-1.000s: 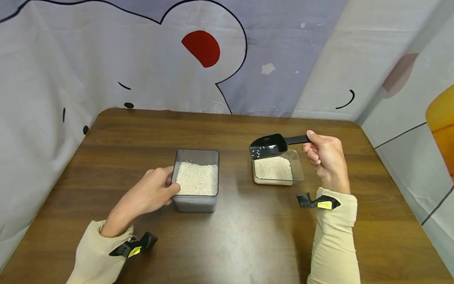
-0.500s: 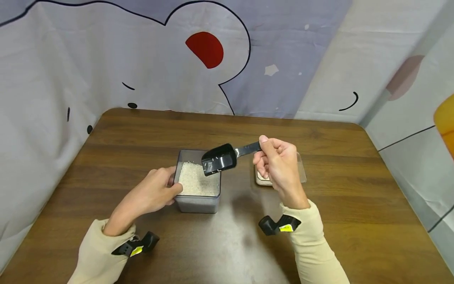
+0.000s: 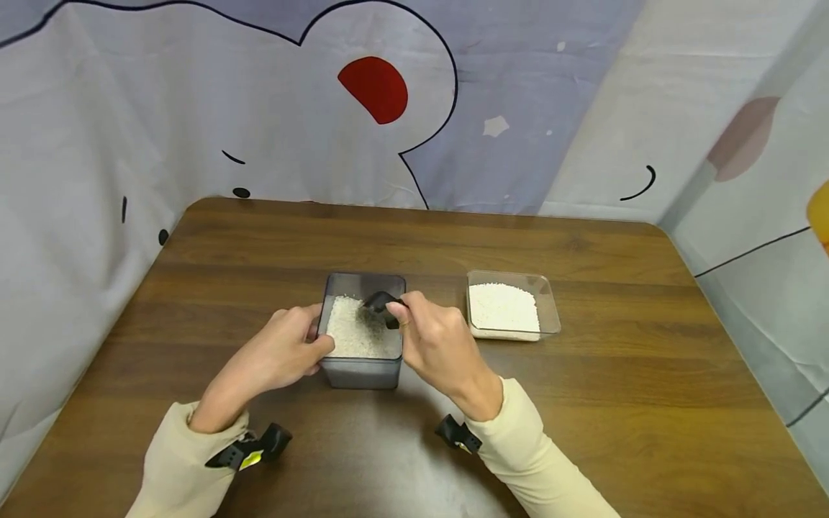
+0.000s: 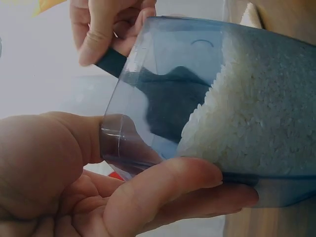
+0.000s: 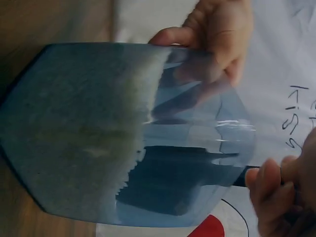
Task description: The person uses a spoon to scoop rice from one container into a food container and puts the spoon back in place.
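Note:
A tall, see-through grey container [image 3: 359, 373] stands on the table, well filled with white rice [image 3: 352, 334]. My left hand [image 3: 272, 352] grips its left wall, the thumb over the near corner of the rim. In my right hand [image 3: 443, 349], above the container's right rim, the handle of a black scoop [image 3: 382, 302] is pinched between thumb and fingers. Through the clear wall in the right wrist view, the scoop's bowl [image 5: 165, 180] is inside the container with its edge at the rice. The left wrist view also shows the scoop [image 4: 173, 101] against the rice slope.
To the right sits a low clear tray [image 3: 549, 309] holding more white rice [image 3: 504, 308]. Both containers rest on a brown wooden table [image 3: 622, 345]. A printed curtain [image 3: 278, 108] hangs behind the table. Something orange-yellow [image 3: 820, 216] shows at the far right edge.
My right hand has moved left from over the low tray to the tall container, and the scoop has gone down into it. My left hand has kept its grip on the container.

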A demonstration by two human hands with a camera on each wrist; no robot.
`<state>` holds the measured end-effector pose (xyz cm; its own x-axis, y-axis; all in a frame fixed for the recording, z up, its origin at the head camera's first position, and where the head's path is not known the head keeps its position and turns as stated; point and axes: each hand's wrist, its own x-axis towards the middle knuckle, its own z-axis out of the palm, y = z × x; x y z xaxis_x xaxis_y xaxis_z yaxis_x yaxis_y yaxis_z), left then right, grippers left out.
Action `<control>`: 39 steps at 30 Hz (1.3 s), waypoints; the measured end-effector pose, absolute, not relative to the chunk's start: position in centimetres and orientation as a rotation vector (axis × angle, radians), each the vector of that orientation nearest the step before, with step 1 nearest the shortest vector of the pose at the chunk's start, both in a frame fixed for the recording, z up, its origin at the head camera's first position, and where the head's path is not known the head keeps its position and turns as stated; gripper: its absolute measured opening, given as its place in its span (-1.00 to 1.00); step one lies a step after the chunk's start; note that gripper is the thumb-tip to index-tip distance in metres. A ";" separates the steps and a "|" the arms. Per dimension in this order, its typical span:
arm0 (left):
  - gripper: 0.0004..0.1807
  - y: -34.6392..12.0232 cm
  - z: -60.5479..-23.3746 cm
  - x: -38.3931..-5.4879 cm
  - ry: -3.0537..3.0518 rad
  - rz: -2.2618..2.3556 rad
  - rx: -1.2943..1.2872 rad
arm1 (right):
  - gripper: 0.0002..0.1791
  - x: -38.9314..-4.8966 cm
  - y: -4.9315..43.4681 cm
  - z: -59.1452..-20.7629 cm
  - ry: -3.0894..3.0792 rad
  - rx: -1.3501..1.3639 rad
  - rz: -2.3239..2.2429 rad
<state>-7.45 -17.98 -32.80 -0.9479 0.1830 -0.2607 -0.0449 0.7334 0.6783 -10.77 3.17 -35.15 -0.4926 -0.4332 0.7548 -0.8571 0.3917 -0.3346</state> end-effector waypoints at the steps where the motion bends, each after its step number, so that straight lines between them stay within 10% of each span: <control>1: -0.55 -17.9 -32.8 -7.4 2.631 1.035 0.103 | -0.74 -10.8 3.2 -35.3 -2.112 1.115 0.963; 21: -0.78 -17.6 -33.0 -7.3 2.675 1.067 0.095 | -0.65 -10.6 2.9 -32.8 -2.505 0.497 2.125; 39: -0.48 -18.0 -33.2 -7.4 2.651 1.073 0.092 | -0.61 -11.9 3.1 -35.2 -2.312 0.269 2.441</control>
<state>-7.39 -17.96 -33.24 -0.9589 0.1620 -0.2331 -0.0457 0.7224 0.6900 -11.92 3.10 -35.23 -0.9608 -0.2737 -0.0433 0.0580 -0.0460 -0.9973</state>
